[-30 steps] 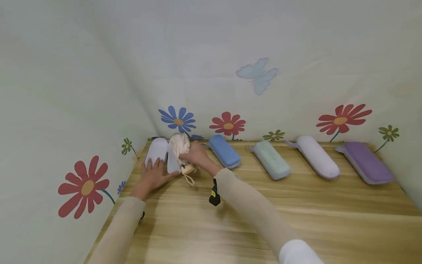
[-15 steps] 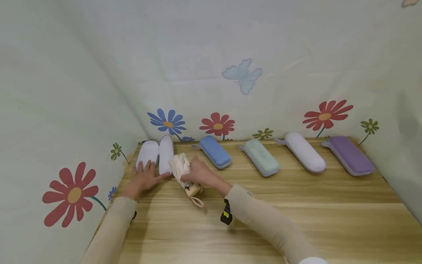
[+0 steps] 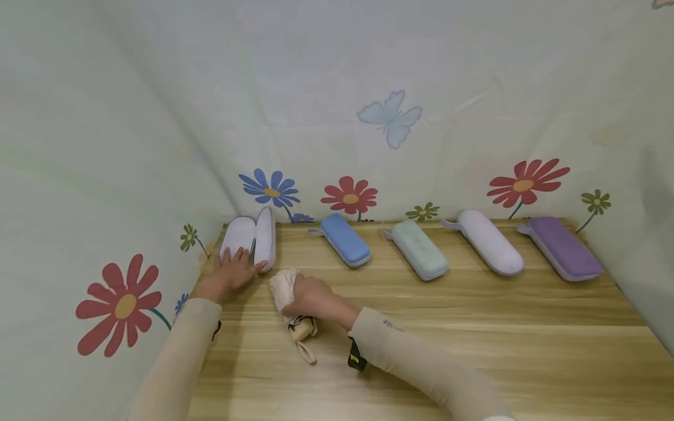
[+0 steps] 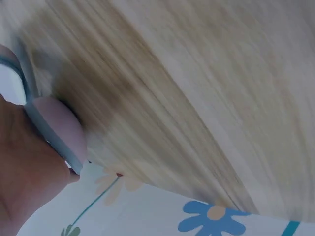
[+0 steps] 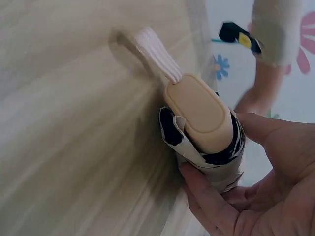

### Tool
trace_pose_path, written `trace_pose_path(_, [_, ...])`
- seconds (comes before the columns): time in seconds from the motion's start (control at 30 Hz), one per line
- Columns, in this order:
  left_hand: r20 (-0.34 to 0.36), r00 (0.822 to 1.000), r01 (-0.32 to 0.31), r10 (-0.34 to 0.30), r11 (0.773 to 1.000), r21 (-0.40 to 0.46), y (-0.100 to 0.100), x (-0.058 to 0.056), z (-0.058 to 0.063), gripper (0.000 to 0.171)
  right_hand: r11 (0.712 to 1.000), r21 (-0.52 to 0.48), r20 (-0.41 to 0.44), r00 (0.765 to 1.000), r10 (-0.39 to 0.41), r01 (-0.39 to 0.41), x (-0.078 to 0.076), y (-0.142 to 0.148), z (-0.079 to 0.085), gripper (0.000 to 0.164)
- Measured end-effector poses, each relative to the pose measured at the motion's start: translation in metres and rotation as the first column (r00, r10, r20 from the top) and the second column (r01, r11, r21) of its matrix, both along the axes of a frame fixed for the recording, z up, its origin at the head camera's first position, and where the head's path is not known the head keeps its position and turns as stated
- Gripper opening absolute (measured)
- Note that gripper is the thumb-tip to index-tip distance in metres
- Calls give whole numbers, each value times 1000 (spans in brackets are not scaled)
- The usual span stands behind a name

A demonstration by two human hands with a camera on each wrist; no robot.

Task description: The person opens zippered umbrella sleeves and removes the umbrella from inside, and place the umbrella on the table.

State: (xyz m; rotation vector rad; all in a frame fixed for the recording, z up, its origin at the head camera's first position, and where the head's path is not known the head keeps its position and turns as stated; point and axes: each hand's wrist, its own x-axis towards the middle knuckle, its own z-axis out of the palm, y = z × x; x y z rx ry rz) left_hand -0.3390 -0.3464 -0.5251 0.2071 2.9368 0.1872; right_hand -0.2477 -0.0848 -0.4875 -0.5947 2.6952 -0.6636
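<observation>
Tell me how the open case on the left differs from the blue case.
The open case lies spread, its pale lining showing; the blue case is closed. The left hand rests on the open case, while no hand touches the blue case. The blue case shows a strap at its far end; none is visible on the open case. Both are long, with rounded corners, and lie on the wood-grain table.

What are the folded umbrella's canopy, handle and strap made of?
Canopy: probably thin fabric, matte, from its creases and folds. Handle: likely plastic, smooth and dull, with a moulded-looking oval outline. Strap: seemingly woven, ribbed lengthwise and bent into a loop.
</observation>
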Motion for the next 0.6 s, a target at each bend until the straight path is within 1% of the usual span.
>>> trace_pose_path(0.07, [-39, 999, 11, -12, 1000, -19, -1, -1, 1, 87, 999, 27, -8, 1000, 20, -20, 4, -11, 2, 67])
trace_pose_path(0.13, [-71, 997, 27, -31, 998, -49, -2, -2, 5, 76, 999, 32, -16, 999, 37, -36, 9, -23, 3, 58])
trace_pose_path(0.17, [-80, 996, 35, -39, 998, -51, -2, -2, 7, 70, 999, 21, -7, 999, 38, -38, 12, -29, 4, 54])
trace_pose_path(0.23, [-79, 995, 53, -59, 996, -71, -2, -2, 12, 59, 999, 24, -3, 1000, 30, -30, 16, -41, 3, 56])
trace_pose_path(0.3, [-69, 994, 78, -85, 992, -97, -1, -1, 16, 52, 1000, 12, 5, 1000, 10, -10, 19, -52, 1, 61])
trace_pose_path(0.43, [-90, 986, 131, -143, 983, -125, -4, -4, 19, 41, 1000, 7, 0, 1000, -28, 28, 17, -69, 0, 69])
trace_pose_path(0.5, [-109, 978, 164, -177, 979, -122, -8, -6, 20, 40, 999, -13, 2, 999, -44, 44, 14, -77, -1, 71])
trace_pose_path(0.6, [-129, 964, 221, -234, 969, -109, -15, -8, 19, 42, 995, -48, 25, 996, -84, 85, 11, -87, -5, 77])
